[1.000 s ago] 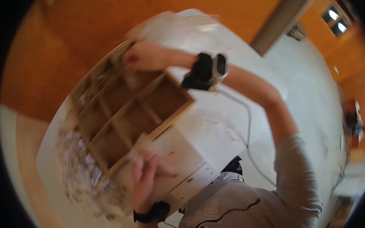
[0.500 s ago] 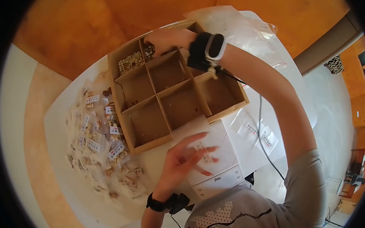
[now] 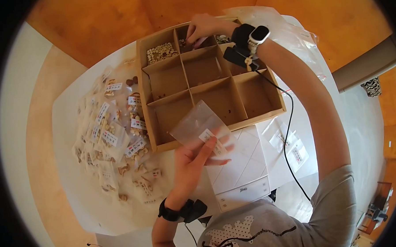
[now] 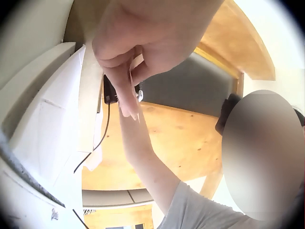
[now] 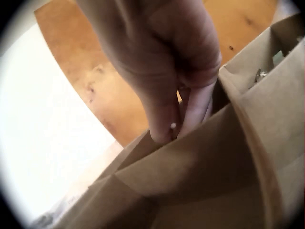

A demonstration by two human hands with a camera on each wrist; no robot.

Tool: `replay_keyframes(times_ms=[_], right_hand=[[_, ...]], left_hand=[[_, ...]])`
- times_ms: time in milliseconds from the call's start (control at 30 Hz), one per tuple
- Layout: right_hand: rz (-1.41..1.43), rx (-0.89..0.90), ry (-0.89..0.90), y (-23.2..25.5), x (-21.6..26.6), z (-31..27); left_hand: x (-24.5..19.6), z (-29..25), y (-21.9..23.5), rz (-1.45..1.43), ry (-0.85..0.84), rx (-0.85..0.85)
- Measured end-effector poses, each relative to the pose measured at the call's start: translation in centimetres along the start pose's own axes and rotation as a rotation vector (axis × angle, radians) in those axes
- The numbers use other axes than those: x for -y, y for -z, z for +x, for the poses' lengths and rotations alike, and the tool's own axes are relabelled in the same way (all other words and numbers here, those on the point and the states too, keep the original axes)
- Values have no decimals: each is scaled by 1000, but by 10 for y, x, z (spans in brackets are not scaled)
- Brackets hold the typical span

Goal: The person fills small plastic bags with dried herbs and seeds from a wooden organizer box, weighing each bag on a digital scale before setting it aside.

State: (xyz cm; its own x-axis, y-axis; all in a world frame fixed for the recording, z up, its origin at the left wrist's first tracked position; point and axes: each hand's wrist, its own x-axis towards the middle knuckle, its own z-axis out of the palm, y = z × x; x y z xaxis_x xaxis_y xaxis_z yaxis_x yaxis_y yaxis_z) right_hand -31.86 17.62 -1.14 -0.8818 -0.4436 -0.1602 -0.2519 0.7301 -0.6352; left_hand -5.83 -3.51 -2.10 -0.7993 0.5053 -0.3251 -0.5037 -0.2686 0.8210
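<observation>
My left hand (image 3: 186,166) holds a small clear plastic bag (image 3: 192,123) with a white printed label, its thumb pressed over the label and the fingers behind. The bag overlaps the near edge of a divided cardboard box (image 3: 259,117) in the head view. My right hand (image 3: 202,27) reaches into a far middle compartment of that box, fingertips pointing down. From the right wrist, its thumb and fingers (image 5: 193,112) pinch together below the divider's top, a tiny pale piece (image 5: 173,126) showing between them. Pale split beans or nuts (image 3: 161,52) fill part of the far left compartment.
Many filled, labelled bags (image 3: 103,132) are heaped left of the box. A white flat device (image 3: 237,166) with a button panel sits near the body. Labelled bags (image 3: 298,153) lie to its right, a large clear plastic sheet (image 3: 291,26) behind. A cable (image 3: 291,132) trails from the right wrist.
The right hand has stayed over the far row, its fingers now dipping into the middle compartment. The left hand has turned, raising the bag upright with the thumb across its label.
</observation>
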Motion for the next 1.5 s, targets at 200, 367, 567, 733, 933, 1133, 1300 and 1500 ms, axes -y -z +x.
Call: replay_keyframes(times_ms=[200, 367, 567, 733, 933, 1133, 1300, 1500], right_hand=[[445, 78, -10, 16, 18, -31], [582, 303, 46, 9, 90, -86], [409, 460, 103, -22, 118, -124], [217, 421, 231, -33, 117, -132], [177, 443, 445, -43, 115, -133], [106, 492, 460, -41, 120, -130], [97, 608, 435, -38, 122, -123], [91, 615, 386, -35, 135, -125]], left_hand=[[-5, -3, 6, 29, -88, -164], [-2, -3, 7, 60, -107, -167], [2, 0, 5, 132, -79, -137], [-1, -2, 3, 180, -50, -103], [5, 0, 7, 218, -93, -96], [12, 1, 15, 256, -217, -72], [16, 7, 18, 5, -221, 20], [6, 6, 7, -448, -66, 256]])
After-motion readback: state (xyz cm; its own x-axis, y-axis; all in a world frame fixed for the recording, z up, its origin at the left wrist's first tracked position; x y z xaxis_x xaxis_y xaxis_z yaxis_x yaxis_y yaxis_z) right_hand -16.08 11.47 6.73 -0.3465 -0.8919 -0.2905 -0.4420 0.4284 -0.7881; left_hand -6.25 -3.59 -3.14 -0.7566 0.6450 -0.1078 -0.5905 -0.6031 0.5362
